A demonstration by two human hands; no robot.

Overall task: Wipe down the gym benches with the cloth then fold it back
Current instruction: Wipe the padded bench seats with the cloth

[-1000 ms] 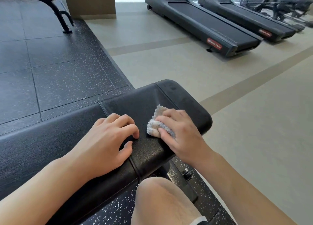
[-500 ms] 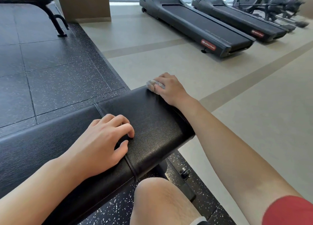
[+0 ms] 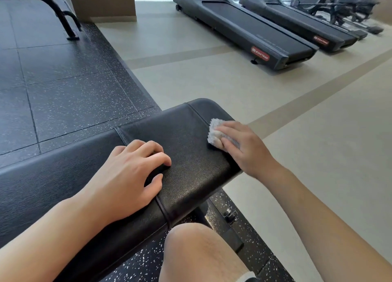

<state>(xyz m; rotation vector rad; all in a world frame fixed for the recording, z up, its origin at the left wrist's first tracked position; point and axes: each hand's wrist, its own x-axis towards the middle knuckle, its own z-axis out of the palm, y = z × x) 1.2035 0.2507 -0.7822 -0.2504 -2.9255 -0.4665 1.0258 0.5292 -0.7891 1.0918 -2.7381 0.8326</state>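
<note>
We see a black padded gym bench with a grained vinyl surface [image 3: 191,154] running from the lower left of the frame toward the centre, its rounded end just right of the middle. The right hand [image 3: 244,148] lies near that end on the bench's right edge, fingers laid over a small white nubbly cloth [image 3: 214,131] that is bunched beneath them; the thumb is tucked under and the cloth is held against the vinyl, part of it poking out past the fingertips on the upper left side. We cannot tell how much of the cloth is hidden under the palm. The left hand [image 3: 127,175] rests palm down on the bench left of centre, fingers bent with the tips on the surface, gripping nothing, lying across a stitched seam that crosses the pad. The two hands are apart, with bare vinyl between them.

At the bottom centre a bare knee [image 3: 201,254] rises in front of the bench. Black rubber floor tiles flecked with white [image 3: 63,90] fill the left side of the frame, meeting a pale beige floor with darker bands [image 3: 318,154] on the right. In the upper right two dark treadmills with red labels [image 3: 254,37] stand side by side, and more machines beyond them are too blurred to name. The black metal legs of another bench [image 3: 65,20] show at the upper left.
</note>
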